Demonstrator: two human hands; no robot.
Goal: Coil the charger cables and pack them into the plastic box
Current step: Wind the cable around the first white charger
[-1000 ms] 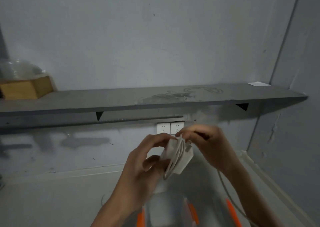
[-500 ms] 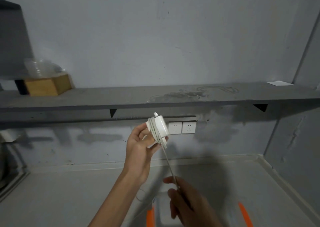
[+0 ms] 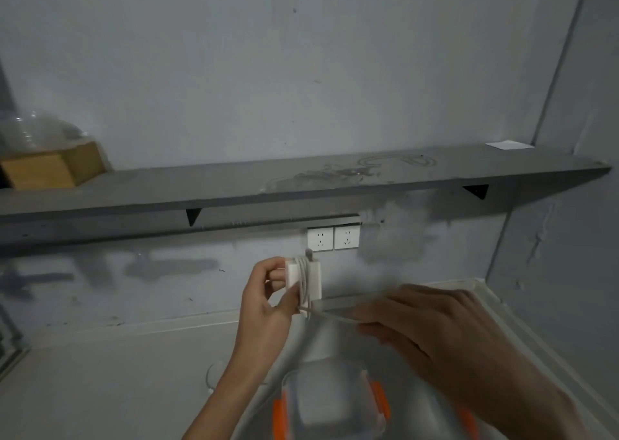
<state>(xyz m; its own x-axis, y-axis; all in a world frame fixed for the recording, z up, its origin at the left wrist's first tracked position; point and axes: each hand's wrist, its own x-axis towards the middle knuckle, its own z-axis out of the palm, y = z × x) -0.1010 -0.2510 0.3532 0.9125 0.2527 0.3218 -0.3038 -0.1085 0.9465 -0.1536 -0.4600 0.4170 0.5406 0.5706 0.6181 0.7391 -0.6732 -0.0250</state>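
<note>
Charger (image 3: 315, 278), white and cable-wrapped, sits gripped in left hand (image 3: 264, 300); right hand (image 3: 435, 332) pinches its taut cable (image 3: 331, 315).

Head view, as I see it from my station. My left hand (image 3: 264, 302) grips a white charger (image 3: 313, 278) upright in front of the wall, just below two sockets (image 3: 333, 238); several turns of cable (image 3: 303, 282) are wound around its body. A free length of cable runs from the charger's lower edge to the right, into the fingertips of my right hand (image 3: 435, 332), which pinches it; that hand is motion-blurred. Below both hands, a clear box (image 3: 328, 402) with orange clasps stands on the counter (image 3: 100, 389), also blurred. A grey shelf (image 3: 301, 185) above carries a wooden block (image 3: 50, 168) at left and a paper slip (image 3: 509, 145) at right.
</note>
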